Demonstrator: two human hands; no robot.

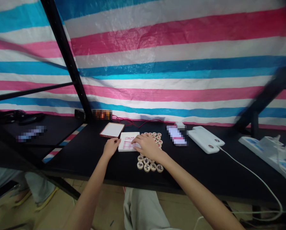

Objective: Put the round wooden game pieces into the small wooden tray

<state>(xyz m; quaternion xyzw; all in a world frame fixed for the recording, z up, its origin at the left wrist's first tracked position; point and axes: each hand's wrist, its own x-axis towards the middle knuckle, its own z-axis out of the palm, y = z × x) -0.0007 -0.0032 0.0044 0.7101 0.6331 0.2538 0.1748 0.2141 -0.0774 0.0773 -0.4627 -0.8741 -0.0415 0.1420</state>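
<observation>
A white shallow box with red line print on its face lies on the black table. My left hand is closed at its left edge, fingertips against the side. My right hand reaches over the box's right part, fingers stretched out and resting on the printed surface; whether anything is under them is hidden. Just right of the box are Chinese chess pieces: red-marked ones behind my right hand and dark-marked ones in front of it. My right hand and wrist cover some pieces.
A box lid with a red rim lies behind the white box. To the right are a blurred-out phone, white power banks with a cable, and a power strip. A black metal post rises at left before a striped sheet.
</observation>
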